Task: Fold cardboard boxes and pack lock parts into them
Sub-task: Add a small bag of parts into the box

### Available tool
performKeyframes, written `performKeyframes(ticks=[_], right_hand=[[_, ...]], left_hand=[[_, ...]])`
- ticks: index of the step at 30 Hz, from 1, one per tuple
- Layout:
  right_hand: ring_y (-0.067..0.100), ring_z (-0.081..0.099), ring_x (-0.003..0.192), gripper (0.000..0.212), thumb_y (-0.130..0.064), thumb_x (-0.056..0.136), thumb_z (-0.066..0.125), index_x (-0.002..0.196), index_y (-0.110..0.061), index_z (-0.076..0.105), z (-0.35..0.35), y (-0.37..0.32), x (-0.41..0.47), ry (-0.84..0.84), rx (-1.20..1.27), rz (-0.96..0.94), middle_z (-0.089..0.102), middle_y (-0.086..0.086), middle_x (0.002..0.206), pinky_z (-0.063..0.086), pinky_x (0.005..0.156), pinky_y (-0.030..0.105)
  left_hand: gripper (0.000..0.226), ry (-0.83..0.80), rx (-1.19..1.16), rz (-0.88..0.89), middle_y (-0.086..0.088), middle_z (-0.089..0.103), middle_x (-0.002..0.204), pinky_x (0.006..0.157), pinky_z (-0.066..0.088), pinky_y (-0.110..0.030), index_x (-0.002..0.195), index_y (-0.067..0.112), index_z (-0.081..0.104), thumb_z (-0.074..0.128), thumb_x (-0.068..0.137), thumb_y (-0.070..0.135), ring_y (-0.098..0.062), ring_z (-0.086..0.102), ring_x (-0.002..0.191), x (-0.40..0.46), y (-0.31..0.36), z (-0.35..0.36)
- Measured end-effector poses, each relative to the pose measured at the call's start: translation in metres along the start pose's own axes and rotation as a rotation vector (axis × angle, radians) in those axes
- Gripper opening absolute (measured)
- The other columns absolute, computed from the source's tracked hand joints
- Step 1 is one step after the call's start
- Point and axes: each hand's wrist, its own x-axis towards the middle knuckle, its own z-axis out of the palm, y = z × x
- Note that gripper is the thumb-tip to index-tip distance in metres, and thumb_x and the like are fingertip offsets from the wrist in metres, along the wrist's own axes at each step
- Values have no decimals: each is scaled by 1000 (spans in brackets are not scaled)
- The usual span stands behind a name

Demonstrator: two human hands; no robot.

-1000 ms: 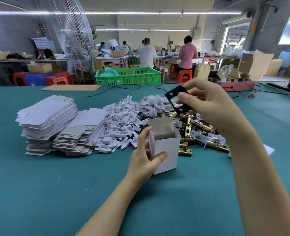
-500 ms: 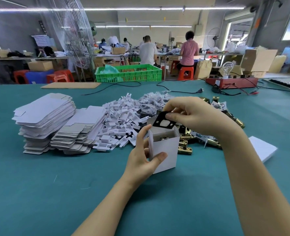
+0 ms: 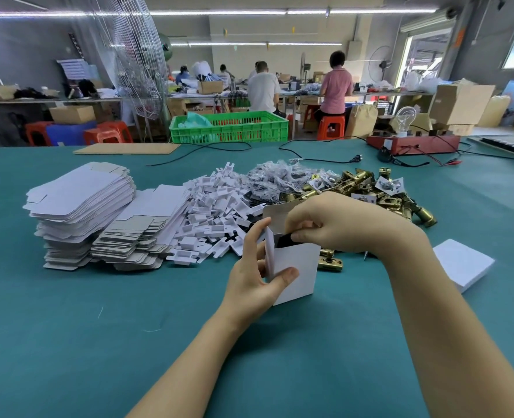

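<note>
White cardboard box (image 3: 294,273), small, erected, top flaps open: stands on the teal desk (image 3: 98,342), directly in front of the person. Left hand (image 3: 255,285) grips its near left corner, thumb across the front panel, fingers curled behind the side flap. Right hand (image 3: 340,224) sits over the open mouth, its fingers pinching a flat black plate (image 3: 284,241) that is now mostly sunk inside the box; a second ago this plate was held up in the air above the parts heap, and half a second ago it was at the box rim. Judged: one lock part is nearly seated, box not yet closed, more parts likely to follow.

Brass-coloured latch parts (image 3: 370,188): loose heap just behind and right of the box, one piece (image 3: 329,262) touching its right side.
Clear bagged small parts (image 3: 279,176): heap behind.
White plastic inserts (image 3: 213,215): heap left of the box.
Flat white box blanks (image 3: 80,203): two stacks, far left.
Closed white box (image 3: 463,263): right, beside the right forearm.
</note>
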Motion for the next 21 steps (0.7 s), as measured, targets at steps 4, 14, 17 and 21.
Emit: performKeyframes(ticks=[4, 14, 17, 21], right_hand=[[1, 55, 79, 15, -16, 94, 58, 103, -20, 69, 2, -1, 0, -18, 37, 14, 64, -11, 90, 40, 70, 16], [9, 65, 84, 17, -10, 92, 59, 94, -21, 71, -17, 23, -20, 372, 250, 120, 70, -7, 87, 52, 78, 28], [10, 64, 75, 18, -10, 91, 58, 90, -23, 69, -16, 44, -25, 464, 283, 254, 69, -8, 77, 46, 64, 23], [11, 61, 73, 12, -11, 90, 59, 89, -18, 69, -3, 72, -23, 521, 250, 439, 67, -3, 78, 40, 57, 18]], left_hand=[[76, 3, -2, 0, 8, 66, 114, 81, 55, -57, 130, 62, 31, 74, 72, 39, -32, 67, 90, 0, 0, 0], [79, 9, 2, 4, -1, 66, 112, 83, 54, -59, 134, 58, 30, 75, 71, 42, -38, 65, 90, 0, -2, 0], [78, 19, 17, 12, 7, 67, 112, 83, 55, -56, 131, 62, 30, 75, 70, 42, -31, 67, 88, 0, -3, 0], [77, 70, 17, 51, 19, 66, 112, 77, 59, -51, 127, 67, 32, 75, 73, 32, -20, 70, 86, -1, -3, 0]])
